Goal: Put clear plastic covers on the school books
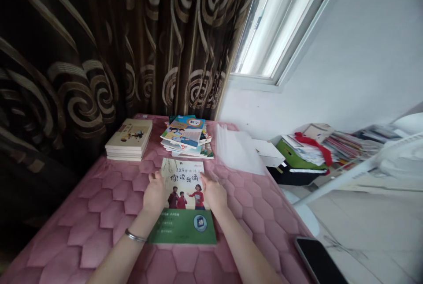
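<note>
A green and white paperback book [185, 226] lies in front of me on the pink cover, its front cover up, with people in red printed across its middle. At its left edge is my left hand [156, 192], fingers curled closed on the upper part; a silver bangle circles that wrist. My right hand [214, 192] grips the opposite edge at about the same height. Just beyond the book stands an uneven pile of schoolbooks [185, 136], a blue one on top. A neat stack of cream books [128, 140] is to its left.
Clear plastic sheets [236, 147] lie right of the pile, beside a white box [269, 152]. A phone [319, 259] rests at the near right edge of the pink quilted cover [112, 209]. Patterned curtains [172, 46] hang behind; papers and a green bag [294, 156] crowd the right.
</note>
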Action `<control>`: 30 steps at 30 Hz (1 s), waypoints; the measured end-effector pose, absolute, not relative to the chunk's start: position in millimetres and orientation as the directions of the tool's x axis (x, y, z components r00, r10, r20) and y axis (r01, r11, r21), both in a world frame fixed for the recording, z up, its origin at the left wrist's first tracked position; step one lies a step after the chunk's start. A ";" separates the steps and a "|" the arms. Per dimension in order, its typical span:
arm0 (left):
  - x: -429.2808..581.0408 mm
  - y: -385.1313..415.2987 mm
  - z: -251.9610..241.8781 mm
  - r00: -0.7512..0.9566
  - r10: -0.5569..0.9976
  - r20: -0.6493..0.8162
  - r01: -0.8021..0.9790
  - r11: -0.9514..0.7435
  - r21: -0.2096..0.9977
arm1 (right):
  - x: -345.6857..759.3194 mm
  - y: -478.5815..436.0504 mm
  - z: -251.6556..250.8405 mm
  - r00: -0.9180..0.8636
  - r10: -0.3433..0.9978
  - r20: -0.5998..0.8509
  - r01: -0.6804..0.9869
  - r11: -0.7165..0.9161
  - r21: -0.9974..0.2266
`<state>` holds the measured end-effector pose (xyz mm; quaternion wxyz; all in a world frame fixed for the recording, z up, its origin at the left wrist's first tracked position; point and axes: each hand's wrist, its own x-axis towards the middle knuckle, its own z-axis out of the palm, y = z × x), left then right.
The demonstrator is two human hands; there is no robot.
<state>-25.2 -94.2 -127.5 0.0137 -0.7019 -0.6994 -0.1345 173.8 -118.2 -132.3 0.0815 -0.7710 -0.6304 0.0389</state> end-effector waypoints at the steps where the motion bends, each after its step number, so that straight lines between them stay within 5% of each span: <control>1: -25.5 -95.8 -125.8 -0.005 0.974 0.225 0.993 -0.022 0.117 | 173.5 -118.2 -131.9 0.203 0.978 0.040 0.966 -0.194 -0.171; 6: -20.0 -110.2 -126.8 0.289 0.901 0.323 0.957 -0.282 -0.069 | 173.9 -117.9 -134.4 0.201 0.979 0.043 0.966 -0.191 -0.176; 9: -7.4 -130.4 -137.1 0.482 0.830 0.279 0.866 -0.500 -0.006 | 174.4 -117.6 -138.6 0.196 0.978 0.065 0.968 -0.183 -0.172; 18: -3.9 -206.9 -157.0 0.761 0.627 0.167 0.616 -0.779 0.117 | 173.8 -116.8 -141.0 0.197 0.978 0.062 0.969 -0.185 -0.165; 30: 0.3 -225.0 -142.5 0.796 0.593 0.119 0.574 -0.803 0.164 | 163.2 -140.2 -135.9 0.091 0.994 0.055 0.991 -0.085 -0.107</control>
